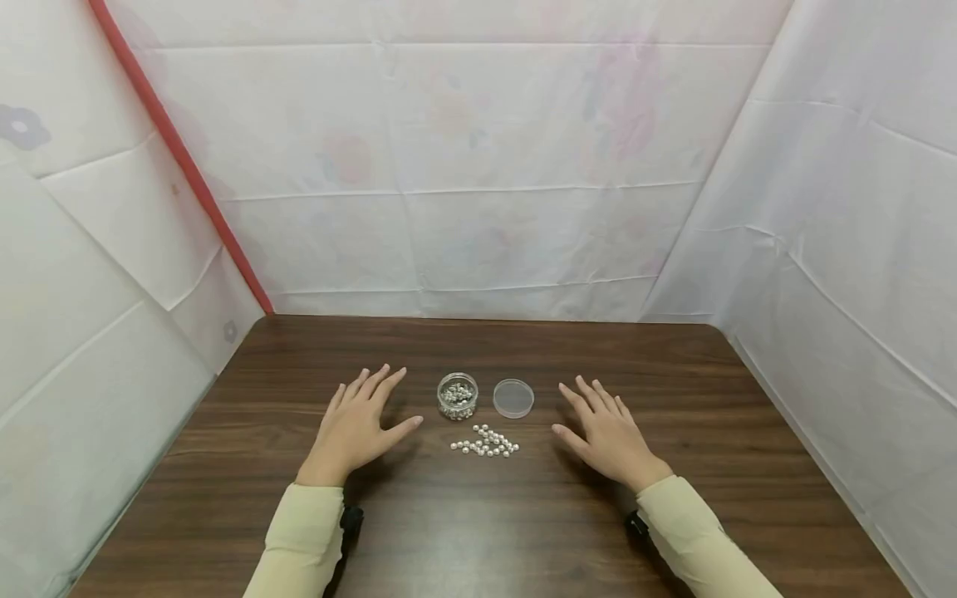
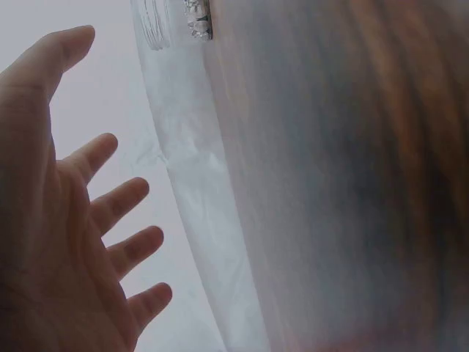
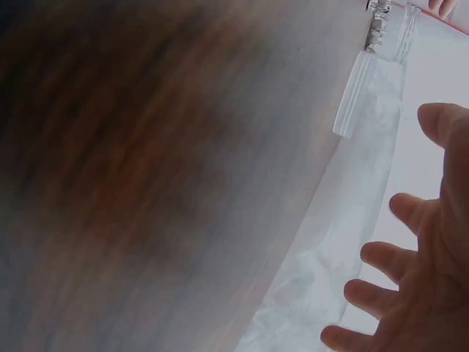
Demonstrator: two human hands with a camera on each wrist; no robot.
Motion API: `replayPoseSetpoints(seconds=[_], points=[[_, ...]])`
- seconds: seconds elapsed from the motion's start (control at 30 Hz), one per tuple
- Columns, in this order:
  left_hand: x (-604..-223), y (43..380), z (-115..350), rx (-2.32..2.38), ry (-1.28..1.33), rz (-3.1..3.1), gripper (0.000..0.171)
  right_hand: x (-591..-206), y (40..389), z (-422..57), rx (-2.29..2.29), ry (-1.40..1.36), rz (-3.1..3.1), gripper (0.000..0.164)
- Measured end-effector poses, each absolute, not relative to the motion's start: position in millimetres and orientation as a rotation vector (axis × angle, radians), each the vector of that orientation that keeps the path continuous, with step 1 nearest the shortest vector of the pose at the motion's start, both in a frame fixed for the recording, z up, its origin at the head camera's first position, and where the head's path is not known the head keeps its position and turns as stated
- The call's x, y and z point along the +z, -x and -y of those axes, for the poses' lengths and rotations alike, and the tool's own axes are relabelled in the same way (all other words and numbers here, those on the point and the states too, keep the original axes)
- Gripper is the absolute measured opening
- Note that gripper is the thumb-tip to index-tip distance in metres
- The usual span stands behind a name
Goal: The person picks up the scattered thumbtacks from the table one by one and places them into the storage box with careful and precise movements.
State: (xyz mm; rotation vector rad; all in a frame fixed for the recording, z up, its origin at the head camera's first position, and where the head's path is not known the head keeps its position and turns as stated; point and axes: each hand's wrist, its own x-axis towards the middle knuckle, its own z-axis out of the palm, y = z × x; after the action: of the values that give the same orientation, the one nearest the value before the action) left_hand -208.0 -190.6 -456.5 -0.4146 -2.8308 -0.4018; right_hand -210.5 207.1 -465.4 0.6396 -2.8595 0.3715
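Observation:
A small clear round jar (image 1: 458, 396), uncapped and partly filled with silvery beads, stands near the middle of the table. Its clear round lid (image 1: 513, 399) lies flat just to the right. In front of both, loose pearly beads (image 1: 489, 443) are scattered on the wood. To the left of the jar my left hand (image 1: 355, 428) is held with fingers spread, holding nothing. My right hand (image 1: 607, 432), also spread and holding nothing, is to the right of the lid. The right wrist view catches the lid (image 3: 353, 95) edge-on, with the jar (image 3: 388, 29) beyond it.
The dark wooden table (image 1: 478, 531) reaches back to a white sheet wall (image 1: 478, 241). More white sheeting (image 1: 845, 249) rises along the right side and the left. A red strip (image 1: 183, 158) slants down to the table's back left corner.

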Motion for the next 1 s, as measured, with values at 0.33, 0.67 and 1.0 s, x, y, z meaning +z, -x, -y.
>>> replayPoseSetpoints(seconds=[0.33, 0.67, 1.0], points=[[-455.6, 212.1, 182.6, -0.469, 0.426, 2.811, 0.080, -468.1, 213.1, -200.0, 0.515, -0.725, 2.855, 0.067], [-456.8, 221.4, 171.7, -0.577, 0.483, 2.801, 0.074, -466.9, 211.1, -192.2, 0.499, -0.789, 2.819, 0.059], [-462.2, 234.0, 159.9, -0.789, 0.470, 2.876, 0.077, -464.8, 203.8, -184.8, 0.481, -0.870, 2.808, 0.051]])
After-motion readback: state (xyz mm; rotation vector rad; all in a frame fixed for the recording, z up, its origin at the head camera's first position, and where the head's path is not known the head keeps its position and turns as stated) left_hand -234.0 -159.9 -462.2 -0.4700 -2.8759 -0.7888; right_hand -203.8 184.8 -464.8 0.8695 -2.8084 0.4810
